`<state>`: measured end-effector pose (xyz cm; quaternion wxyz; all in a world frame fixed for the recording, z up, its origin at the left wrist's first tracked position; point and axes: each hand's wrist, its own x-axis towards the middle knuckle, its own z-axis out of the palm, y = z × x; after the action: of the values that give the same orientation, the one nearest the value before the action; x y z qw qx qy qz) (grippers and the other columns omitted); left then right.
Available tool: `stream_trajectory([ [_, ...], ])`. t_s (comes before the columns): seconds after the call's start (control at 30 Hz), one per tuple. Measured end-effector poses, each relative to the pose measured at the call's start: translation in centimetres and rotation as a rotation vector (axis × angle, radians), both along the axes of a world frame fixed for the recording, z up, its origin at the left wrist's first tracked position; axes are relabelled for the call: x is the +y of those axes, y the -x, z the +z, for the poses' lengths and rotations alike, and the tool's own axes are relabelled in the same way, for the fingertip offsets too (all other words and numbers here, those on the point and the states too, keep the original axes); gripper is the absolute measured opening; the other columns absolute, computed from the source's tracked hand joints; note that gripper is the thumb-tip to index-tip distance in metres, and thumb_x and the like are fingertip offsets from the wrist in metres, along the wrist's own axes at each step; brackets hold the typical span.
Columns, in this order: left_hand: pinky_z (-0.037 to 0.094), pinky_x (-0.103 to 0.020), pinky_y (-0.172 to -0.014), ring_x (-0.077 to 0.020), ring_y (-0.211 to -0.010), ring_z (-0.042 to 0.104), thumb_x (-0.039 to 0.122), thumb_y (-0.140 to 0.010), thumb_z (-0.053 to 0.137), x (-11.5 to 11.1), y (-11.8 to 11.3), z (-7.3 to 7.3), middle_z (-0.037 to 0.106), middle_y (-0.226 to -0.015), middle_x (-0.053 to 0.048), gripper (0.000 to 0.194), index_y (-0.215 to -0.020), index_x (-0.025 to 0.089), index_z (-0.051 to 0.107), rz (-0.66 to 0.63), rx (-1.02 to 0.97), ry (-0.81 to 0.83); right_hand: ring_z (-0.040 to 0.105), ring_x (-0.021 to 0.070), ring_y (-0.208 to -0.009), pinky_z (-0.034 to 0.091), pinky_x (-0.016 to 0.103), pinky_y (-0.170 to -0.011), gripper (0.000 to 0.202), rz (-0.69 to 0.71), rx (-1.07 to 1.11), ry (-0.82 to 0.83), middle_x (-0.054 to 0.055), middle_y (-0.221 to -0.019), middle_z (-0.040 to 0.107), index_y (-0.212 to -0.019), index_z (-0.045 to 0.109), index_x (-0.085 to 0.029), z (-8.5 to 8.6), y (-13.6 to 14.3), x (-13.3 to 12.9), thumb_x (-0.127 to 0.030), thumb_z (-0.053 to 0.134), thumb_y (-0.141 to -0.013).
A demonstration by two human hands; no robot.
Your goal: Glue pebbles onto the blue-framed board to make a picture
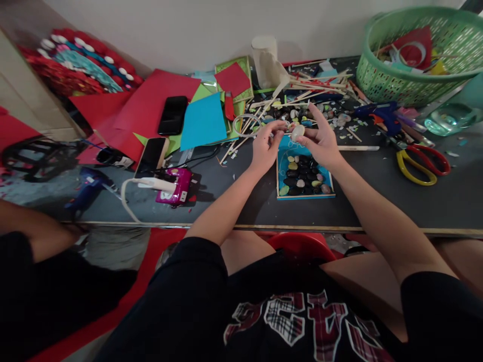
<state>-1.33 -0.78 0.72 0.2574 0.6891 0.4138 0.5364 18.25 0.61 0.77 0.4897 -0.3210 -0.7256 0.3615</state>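
Observation:
Between the thumb and fingers of my right hand [322,141] is a pale, whitish pebble [298,132], with the index finger raised away from it. My left hand [267,146] is close by, its fingers curled together; whether a small stone is in them I cannot make out. Both hands are over the far part of a blue panel [281,166] edged with thin wooden sticks. Black pebbles [302,172] cover the near part of the panel, with several light ones among them. Behind my hands lies a loose heap of coloured pebbles [324,108].
Red-and-yellow scissors [422,165], a blue glue gun [381,113] and a green basket [407,83] are on the right. Leftward lie blue paper [204,120], phones [172,115] and a purple power block [175,188] with cables. Another person's arm [35,229] is at far left.

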Motion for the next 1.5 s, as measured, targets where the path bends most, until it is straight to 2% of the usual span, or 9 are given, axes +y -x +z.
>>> stream_trajectory([
  [0.13, 0.044, -0.044, -0.112, -0.0304, -0.13, 0.056, 0.074, -0.099, 0.041, -0.5, 0.5, 0.9, 0.064, -0.136, -0.013, 0.061, -0.127, 0.027, 0.07, 0.047, 0.207, -0.16, 0.075, 0.0279, -0.103, 0.066, 0.049, -0.087, 0.098, 0.011, -0.036, -0.014, 0.012, -0.132, 0.072, -0.164, 0.025, -0.029, -1.2, 0.0, 0.6, -0.082, 0.059, -0.089],
  [0.27, 0.043, -0.046, -0.112, -0.0323, -0.13, 0.054, 0.073, -0.099, 0.04, -0.6, 0.4, 0.8, 0.061, -0.139, -0.013, 0.061, -0.126, 0.029, 0.073, 0.046, 0.316, -0.173, 0.076, 0.0281, -0.098, 0.066, 0.049, -0.084, 0.099, 0.008, -0.083, 0.002, 0.013, -0.133, 0.071, -0.166, 0.022, -0.028, -1.4, 0.0, 0.6, -0.08, 0.06, -0.09],
  [0.53, 0.046, -0.045, -0.105, -0.0344, -0.13, 0.052, 0.076, -0.095, 0.041, -0.6, 0.3, 0.7, 0.062, -0.132, -0.014, 0.063, -0.111, 0.027, 0.078, 0.09, 0.323, -0.157, 0.076, 0.027, -0.087, 0.065, 0.05, -0.087, 0.111, 0.14, -0.061, 0.094, 0.008, -0.11, 0.077, -0.168, 0.012, -0.028, -0.9, -0.3, 0.6, -0.087, 0.058, -0.085],
  [0.8, 0.047, -0.044, -0.104, -0.0341, -0.129, 0.053, 0.077, -0.095, 0.039, -0.4, 0.4, 0.4, 0.063, -0.128, -0.015, 0.065, -0.103, 0.025, 0.077, 0.087, 0.349, -0.188, 0.073, 0.024, -0.078, 0.064, 0.044, -0.076, 0.098, 0.069, -0.145, -0.003, 0.004, -0.096, 0.076, -0.163, 0.028, -0.028, -0.6, -0.2, 0.3, -0.088, 0.05, -0.089],
  [0.9, 0.046, -0.046, -0.107, -0.0329, -0.127, 0.055, 0.075, -0.097, 0.037, -0.2, 0.6, 0.2, 0.064, -0.125, -0.015, 0.064, -0.101, 0.025, 0.076, 0.089, 0.371, -0.214, 0.073, 0.0236, -0.08, 0.064, 0.044, -0.079, 0.101, 0.087, -0.15, 0.002, 0.006, -0.1, 0.076, -0.165, 0.026, -0.025, -0.4, -0.4, 0.2, -0.086, 0.054, -0.089],
  [1.03, 0.047, -0.046, -0.109, -0.0309, -0.123, 0.059, 0.072, -0.1, 0.037, 0.0, 0.9, 0.1, 0.066, -0.121, -0.014, 0.061, -0.099, 0.024, 0.074, 0.075, 0.438, -0.3, 0.072, 0.0224, -0.081, 0.063, 0.044, -0.086, 0.105, 0.117, -0.189, -0.013, 0.011, -0.111, 0.077, -0.168, 0.018, -0.02, 0.2, -0.9, -0.1, -0.076, 0.062, -0.091],
  [1.17, 0.048, -0.048, -0.111, -0.0297, -0.123, 0.061, 0.062, -0.105, 0.033, -0.1, 1.2, 0.2, 0.067, -0.12, -0.014, 0.054, -0.103, 0.022, 0.069, 0.073, 0.602, -0.362, 0.072, 0.0214, -0.083, 0.062, 0.042, -0.089, 0.103, 0.172, -0.247, -0.004, 0.013, -0.119, 0.076, -0.169, 0.011, -0.016, 1.0, -1.3, -0.4, -0.068, 0.062, -0.095],
  [1.3, 0.047, -0.047, -0.115, -0.0274, -0.126, 0.062, 0.049, -0.11, 0.033, -0.4, 1.4, 0.4, 0.067, -0.123, -0.014, 0.044, -0.109, 0.02, 0.067, 0.062, 0.711, -0.417, 0.072, 0.0222, -0.082, 0.061, 0.045, -0.092, 0.104, 0.201, -0.263, 0.034, 0.012, -0.116, 0.078, -0.169, 0.006, -0.017, 1.5, -1.2, -0.7, -0.06, 0.065, -0.095],
  [1.5, 0.046, -0.042, -0.116, -0.0254, -0.132, 0.06, 0.038, -0.111, 0.037, -0.4, 1.6, 0.1, 0.068, -0.129, -0.014, 0.037, -0.121, 0.018, 0.066, -0.008, 0.784, -0.438, 0.071, 0.0214, -0.083, 0.062, 0.043, -0.092, 0.097, 0.209, -0.296, -0.01, 0.008, -0.108, 0.079, -0.169, 0.012, -0.018, 1.3, -1.4, -0.7, -0.054, 0.065, -0.096],
])
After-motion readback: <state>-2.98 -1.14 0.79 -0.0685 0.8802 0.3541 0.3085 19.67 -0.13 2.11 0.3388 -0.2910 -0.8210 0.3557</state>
